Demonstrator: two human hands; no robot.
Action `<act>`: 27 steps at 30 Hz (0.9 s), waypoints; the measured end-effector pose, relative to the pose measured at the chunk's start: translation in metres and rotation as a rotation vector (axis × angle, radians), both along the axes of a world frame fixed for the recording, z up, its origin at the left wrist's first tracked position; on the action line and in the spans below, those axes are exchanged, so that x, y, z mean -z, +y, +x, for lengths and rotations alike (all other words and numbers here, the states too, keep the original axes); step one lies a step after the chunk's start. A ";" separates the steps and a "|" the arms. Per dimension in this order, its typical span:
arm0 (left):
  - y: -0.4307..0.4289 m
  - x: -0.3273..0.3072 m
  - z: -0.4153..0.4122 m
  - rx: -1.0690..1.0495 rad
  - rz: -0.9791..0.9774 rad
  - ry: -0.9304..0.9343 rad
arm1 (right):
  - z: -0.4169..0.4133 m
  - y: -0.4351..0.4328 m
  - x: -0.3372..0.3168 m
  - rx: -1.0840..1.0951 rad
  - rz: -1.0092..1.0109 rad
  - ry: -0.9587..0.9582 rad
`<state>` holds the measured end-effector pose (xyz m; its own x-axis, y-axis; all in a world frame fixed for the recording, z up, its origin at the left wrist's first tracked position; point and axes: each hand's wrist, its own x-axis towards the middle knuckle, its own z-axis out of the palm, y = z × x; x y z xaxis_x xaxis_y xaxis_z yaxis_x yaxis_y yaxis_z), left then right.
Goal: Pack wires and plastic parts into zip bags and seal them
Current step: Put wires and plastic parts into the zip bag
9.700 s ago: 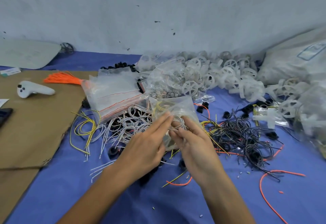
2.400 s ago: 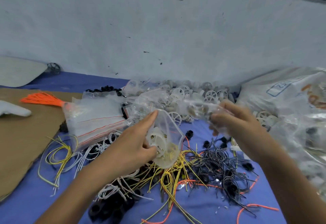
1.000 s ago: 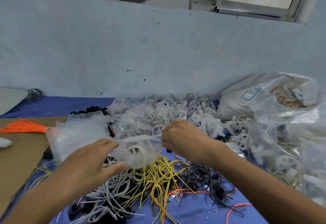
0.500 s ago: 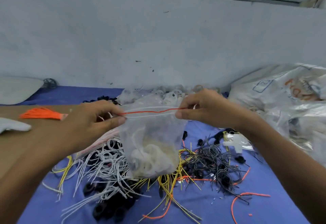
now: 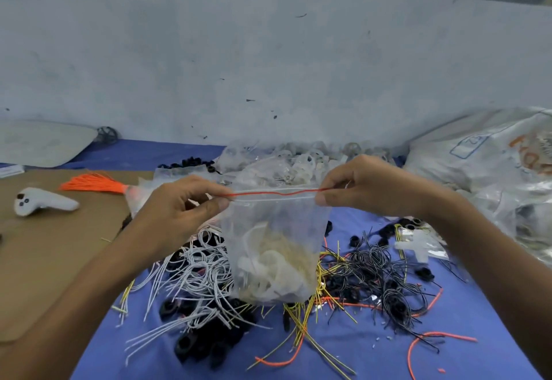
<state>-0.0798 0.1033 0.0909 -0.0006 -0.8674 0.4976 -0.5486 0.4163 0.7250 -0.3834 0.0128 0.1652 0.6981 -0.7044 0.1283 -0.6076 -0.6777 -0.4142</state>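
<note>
Zip bag (image 5: 274, 239) hangs in the air over the blue cloth (image 5: 448, 358). Left hand (image 5: 179, 209) pinches its top corner at 9 o'clock and right hand (image 5: 367, 188) pinches the corner at 3 o'clock. Red seal line (image 5: 274, 193) is stretched between them; whether it is closed, cannot tell. Pale plastic parts and thin wire sit in the bag's bottom. From the bag: white wires (image 5: 197, 272) at 8 o'clock, yellow wires (image 5: 301, 320) at 6, black wires (image 5: 376, 272) at 4. Plastic wheels (image 5: 298, 161) are heaped at 12.
</note>
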 end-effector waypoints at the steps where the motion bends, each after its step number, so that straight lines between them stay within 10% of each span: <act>1: 0.001 -0.004 -0.002 0.011 -0.023 0.012 | -0.001 0.000 -0.003 -0.009 0.024 -0.031; 10: 0.003 -0.052 -0.014 0.062 -0.198 0.142 | -0.009 -0.001 -0.035 -0.088 0.116 -0.464; 27: -0.037 0.004 -0.004 -0.064 0.003 0.076 | 0.017 -0.046 0.013 0.079 -0.015 0.000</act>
<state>-0.0834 0.0665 0.0871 0.0925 -0.8660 0.4913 -0.5170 0.3799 0.7670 -0.3662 -0.0333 0.1520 0.6404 -0.7554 0.1388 -0.6596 -0.6335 -0.4044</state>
